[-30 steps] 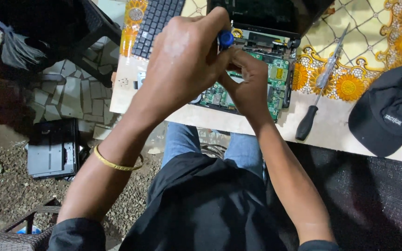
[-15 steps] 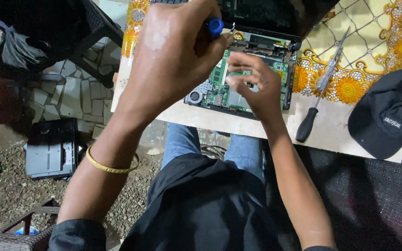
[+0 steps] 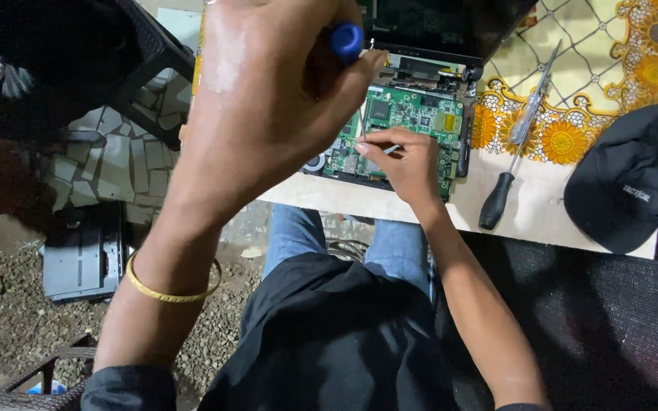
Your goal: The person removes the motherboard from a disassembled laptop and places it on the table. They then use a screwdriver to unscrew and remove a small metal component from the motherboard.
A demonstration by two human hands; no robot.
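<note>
Left hand (image 3: 268, 114) grip closed around blue-capped screwdriver (image 3: 346, 39), shaft hidden behind fingers | right hand (image 3: 409, 164) grip pinching a small pale part, too small to identify, on green circuit board (image 3: 413, 114) just beneath it | spare screwdriver (image 3: 515, 152) and black cap (image 3: 634, 179) right of that hand on tabletop (image 3: 542, 221)

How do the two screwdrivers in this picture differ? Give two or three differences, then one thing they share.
The blue-handled screwdriver is gripped in the left hand over the circuit board; the black-handled screwdriver lies untouched on the patterned cloth. The blue one's shaft is mostly hidden; the black one's long shaft shows fully. Both are hand tools beside the opened device.
</note>
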